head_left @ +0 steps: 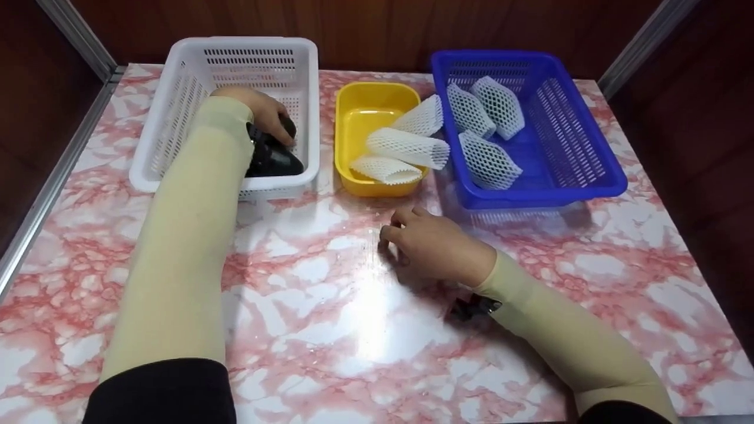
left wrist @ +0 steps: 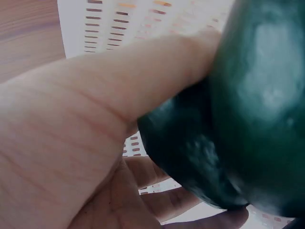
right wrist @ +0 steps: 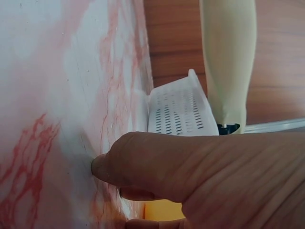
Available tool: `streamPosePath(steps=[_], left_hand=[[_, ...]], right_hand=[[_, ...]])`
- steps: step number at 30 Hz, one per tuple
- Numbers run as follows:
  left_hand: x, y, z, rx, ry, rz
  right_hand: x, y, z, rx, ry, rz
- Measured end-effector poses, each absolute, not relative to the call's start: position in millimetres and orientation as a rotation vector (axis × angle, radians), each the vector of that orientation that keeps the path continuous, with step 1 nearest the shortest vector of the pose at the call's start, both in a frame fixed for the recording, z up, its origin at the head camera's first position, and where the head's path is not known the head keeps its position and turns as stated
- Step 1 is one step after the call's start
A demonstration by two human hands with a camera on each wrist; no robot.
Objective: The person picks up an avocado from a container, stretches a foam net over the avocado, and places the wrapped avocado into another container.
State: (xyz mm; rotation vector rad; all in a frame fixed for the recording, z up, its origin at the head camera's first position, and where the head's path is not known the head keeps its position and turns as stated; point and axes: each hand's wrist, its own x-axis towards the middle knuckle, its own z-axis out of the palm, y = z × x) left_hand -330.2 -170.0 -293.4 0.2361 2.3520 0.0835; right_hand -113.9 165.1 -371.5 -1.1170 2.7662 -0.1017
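Note:
My left hand (head_left: 259, 112) reaches down into the white basket (head_left: 313, 118). Its thumb and fingers curl round a dark green avocado (left wrist: 186, 143), which peeks out past the fingertips in the head view. Another glossy dark avocado (head_left: 280, 162) lies by the wrist, large and close in the left wrist view. My right hand (head_left: 436, 244) rests low over the marbled tabletop, fingers loosely bent, holding nothing. Just beyond it stands a yellow tub (head_left: 377, 189), with several white foam net sleeves (head_left: 406, 147) lying across its right side.
On the right is a blue basket (head_left: 589, 194) with several plump foam nets (head_left: 489, 162) along its left side. Wooden panels (head_left: 377, 35) rise behind the table, and a metal rail (head_left: 53, 171) runs along the left edge.

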Motion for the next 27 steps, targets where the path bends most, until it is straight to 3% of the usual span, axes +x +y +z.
streamPosePath(steps=[27], left_hand=[[-325.5, -177.9, -294.9, 0.211, 2.428, 0.168]], right_hand=[[-114.0, 165.0, -372.3, -1.111, 2.776, -0.092]])
